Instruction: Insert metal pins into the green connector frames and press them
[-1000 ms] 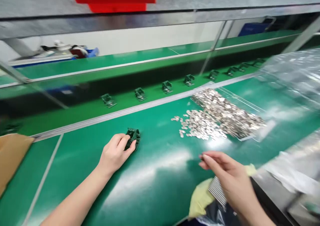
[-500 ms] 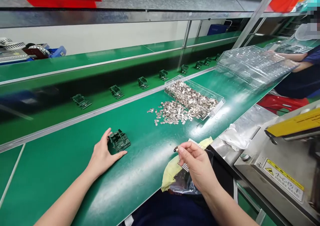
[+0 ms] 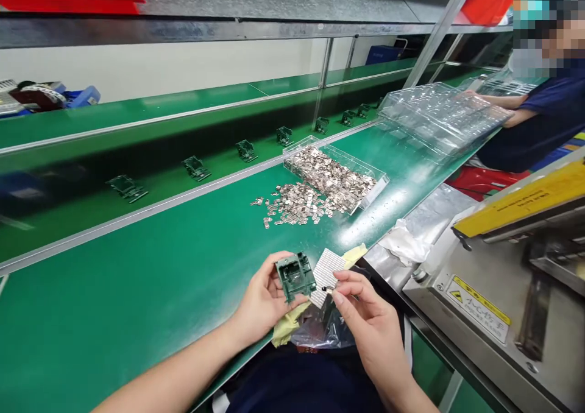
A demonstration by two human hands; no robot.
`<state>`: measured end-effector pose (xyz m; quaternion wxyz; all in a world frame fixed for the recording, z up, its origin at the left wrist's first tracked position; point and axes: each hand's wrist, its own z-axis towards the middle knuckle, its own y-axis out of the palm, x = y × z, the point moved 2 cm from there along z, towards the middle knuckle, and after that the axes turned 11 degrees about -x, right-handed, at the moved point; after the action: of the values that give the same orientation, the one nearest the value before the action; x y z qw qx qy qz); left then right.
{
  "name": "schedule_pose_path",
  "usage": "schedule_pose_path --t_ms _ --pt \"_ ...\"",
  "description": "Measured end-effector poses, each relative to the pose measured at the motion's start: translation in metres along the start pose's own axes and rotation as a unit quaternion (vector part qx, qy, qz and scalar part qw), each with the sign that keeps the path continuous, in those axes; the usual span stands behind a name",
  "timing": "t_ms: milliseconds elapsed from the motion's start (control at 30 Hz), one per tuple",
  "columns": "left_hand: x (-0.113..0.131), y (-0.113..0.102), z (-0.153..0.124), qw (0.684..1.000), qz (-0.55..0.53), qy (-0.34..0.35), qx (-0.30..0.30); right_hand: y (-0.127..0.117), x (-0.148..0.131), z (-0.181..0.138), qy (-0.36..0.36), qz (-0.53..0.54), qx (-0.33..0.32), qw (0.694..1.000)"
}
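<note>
In my left hand is a dark green plastic housing, gripped by its edges, its hollow side facing up and toward me. Close to its right, my right hand pinches a small dark part with a shiny bit between thumb and fingertips. The part is too small to name. Behind that hand lies a white gridded sheet, above a yellow cloth and a clear plastic bag at the bench's near edge.
Ahead, small metal pieces are heaped beside and inside a clear tray. Several similar green housings stand along the conveyor belt. At right is a metal machine; beyond it a co-worker's arms hold clear plastic trays.
My left hand has picked the green housing up off the bench and brought it right, near my right hand. The right hand still pinches the small part. The view has shifted slightly right.
</note>
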<state>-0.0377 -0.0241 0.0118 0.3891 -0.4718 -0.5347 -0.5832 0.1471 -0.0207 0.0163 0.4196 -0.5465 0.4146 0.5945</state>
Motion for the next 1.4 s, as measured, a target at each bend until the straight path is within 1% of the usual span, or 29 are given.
schedule_pose_path --t_ms 33,100,233,367,467,667,767,900,1000,1167,1267,1400 --pt "-0.003 0.007 0.001 1.0 -0.013 -0.002 -0.014 -0.002 0.0 -0.003 -0.003 -0.019 0.0 1.0" --pt "-0.01 0.013 0.0 0.998 -0.037 -0.015 -0.038 -0.002 0.002 -0.008 0.002 -0.047 -0.003 0.999" --pt "-0.019 0.012 -0.008 0.993 -0.069 -0.051 -0.084 0.008 0.007 -0.009 0.009 -0.076 -0.012 0.997" --pt "-0.018 0.009 -0.015 0.992 -0.05 -0.05 -0.108 0.02 0.008 -0.004 0.005 -0.109 -0.038 0.993" --pt "-0.015 0.008 -0.017 0.991 -0.034 -0.048 -0.117 0.023 0.008 -0.002 0.005 -0.134 -0.043 0.99" --pt "-0.016 0.006 -0.018 0.988 0.005 -0.043 -0.15 0.024 0.007 -0.003 0.002 -0.157 -0.021 0.987" --pt "-0.019 0.005 -0.019 0.988 0.032 -0.031 -0.147 0.025 0.008 -0.002 -0.007 -0.155 -0.011 0.988" --pt "-0.021 0.006 -0.021 0.991 0.063 -0.015 -0.12 0.027 0.01 -0.001 -0.015 -0.147 -0.006 0.989" --pt "-0.022 0.006 -0.022 0.992 0.079 -0.022 -0.098 0.028 0.012 -0.003 0.002 -0.121 -0.01 0.993" --pt "-0.026 0.007 -0.026 0.99 0.114 -0.043 -0.075 0.031 0.018 -0.005 0.06 0.021 -0.011 0.998" --pt "-0.027 0.007 -0.028 0.989 0.125 -0.048 -0.07 0.034 0.021 -0.004 0.07 0.083 0.001 0.994" --pt "-0.026 0.008 -0.027 0.988 0.129 -0.051 -0.064 0.036 0.021 -0.003 0.075 0.121 0.024 0.99"
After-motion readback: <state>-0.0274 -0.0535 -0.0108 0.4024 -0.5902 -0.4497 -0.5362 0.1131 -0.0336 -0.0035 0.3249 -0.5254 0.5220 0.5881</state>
